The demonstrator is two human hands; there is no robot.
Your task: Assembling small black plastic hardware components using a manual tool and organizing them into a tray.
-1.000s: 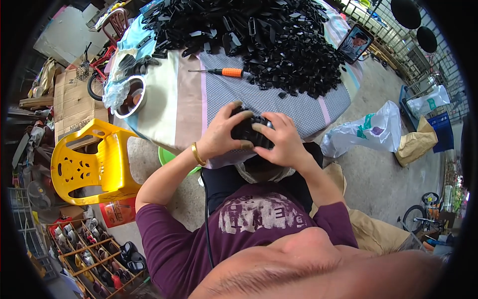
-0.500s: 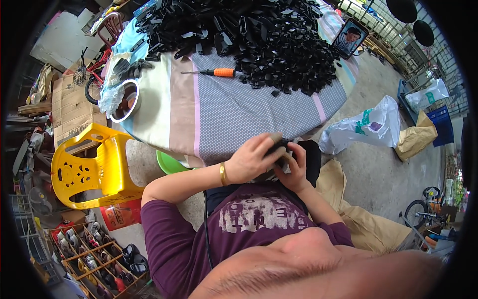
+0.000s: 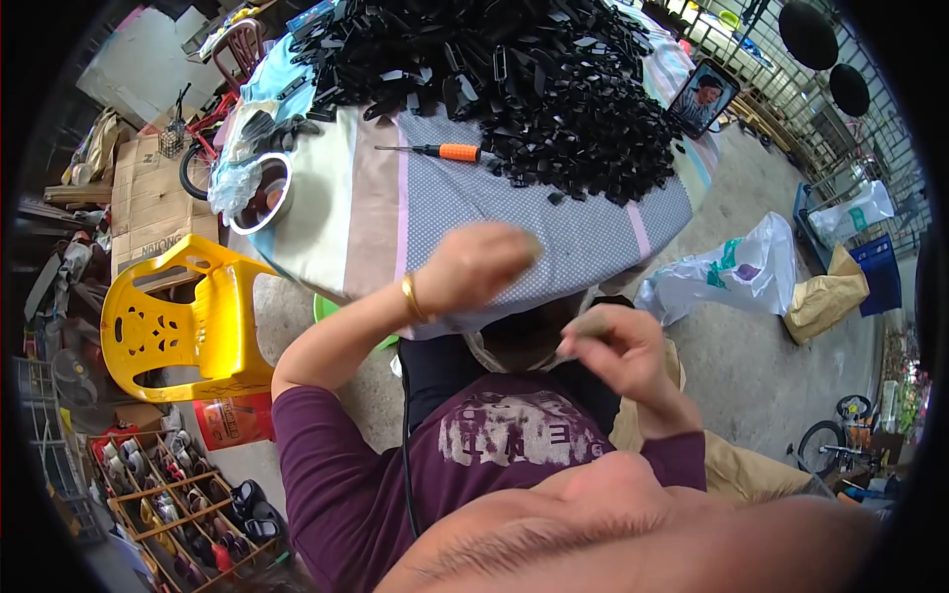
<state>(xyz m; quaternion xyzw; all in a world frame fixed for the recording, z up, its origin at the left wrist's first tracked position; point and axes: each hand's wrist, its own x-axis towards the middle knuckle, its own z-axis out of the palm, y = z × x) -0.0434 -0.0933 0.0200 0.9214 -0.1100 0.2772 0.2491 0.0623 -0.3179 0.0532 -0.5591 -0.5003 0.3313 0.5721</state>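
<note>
My left hand, with a gold bangle at its wrist, is raised over the near edge of the table. Its fingers are smeared by motion, so I cannot tell whether they hold anything. Lower and to the right, my right hand is loosely curled with a gap between thumb and fingers; nothing shows in it. A greyish cover sits on a fingertip. Below and between the hands, a dark-mouthed container with a pale rim is partly visible at my lap. Small black plastic pieces lie heaped at the table's right.
Longer black plastic parts form a big pile at the back. An orange-handled screwdriver lies on the patterned tablecloth. A white bowl stands left, a propped screen right. A yellow chair and white sack flank the table.
My hands were together around a small black piece at the table edge. Now they are apart, the left raised over the table and the right lower; the black piece is no longer visible between them.
</note>
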